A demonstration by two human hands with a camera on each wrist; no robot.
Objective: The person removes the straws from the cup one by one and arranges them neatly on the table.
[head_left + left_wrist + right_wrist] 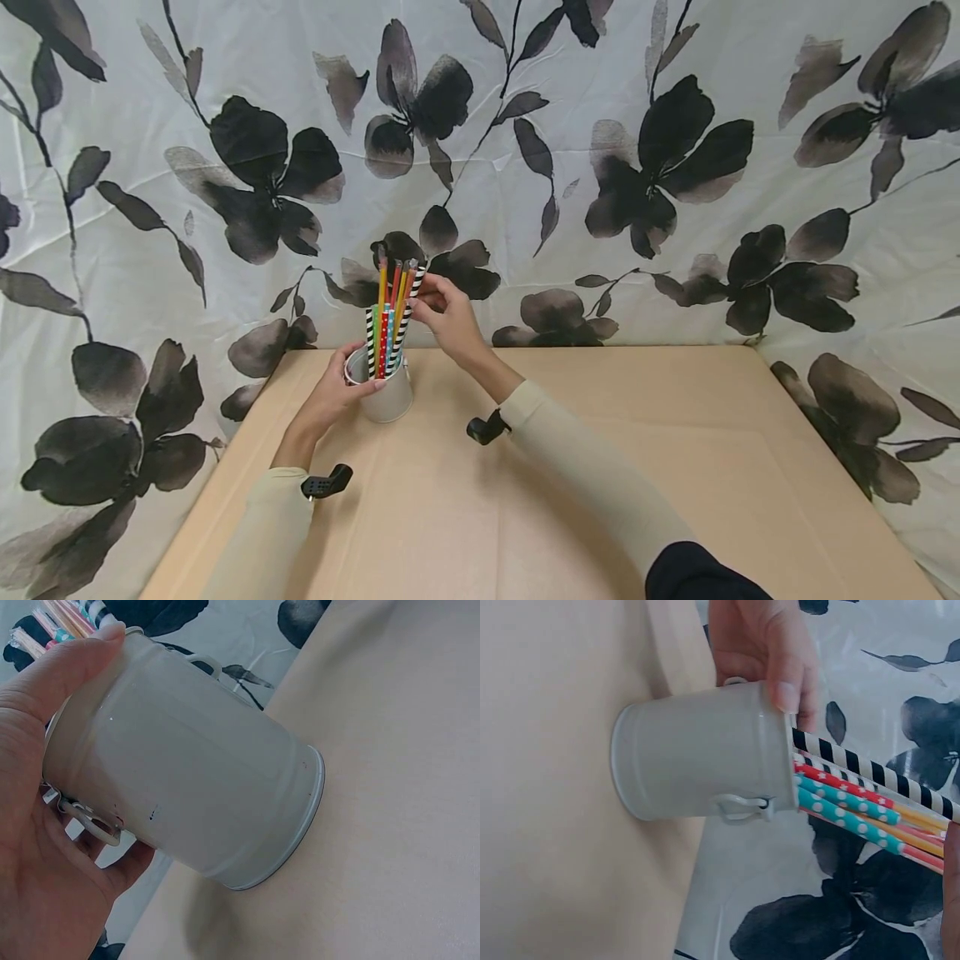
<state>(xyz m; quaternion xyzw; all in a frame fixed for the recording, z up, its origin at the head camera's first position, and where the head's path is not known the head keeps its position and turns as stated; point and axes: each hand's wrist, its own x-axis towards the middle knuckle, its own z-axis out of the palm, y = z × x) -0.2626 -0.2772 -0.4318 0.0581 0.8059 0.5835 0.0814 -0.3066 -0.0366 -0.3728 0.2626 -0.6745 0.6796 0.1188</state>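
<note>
Left of centre in the head view, an off-white pail (388, 404) sat towards the far end of the tabletop (570, 467), filled with slim sticks. The left grip (337, 385) was clamped on its side and rim, while the right grip (448, 321) seemed to pinch a black-and-white striped straw (402, 329) near its top; something so slender was probably light, stiff lengthwise but easily creased, calling for a soft fingertip hold up high.

Across the middle of the left wrist view, the pail looked smooth, hard and faintly chipped, likely thin metal, light and a little slippery. Around the body just below the rim seemed the surest hold; the loop handle (94, 825), lower left, looked a poorer one.

At the right of the right wrist view, a red starred straw (840, 781) and teal dotted straws (847, 820) crowded beside the striped one, so rubbing and snagging were likely
</note>
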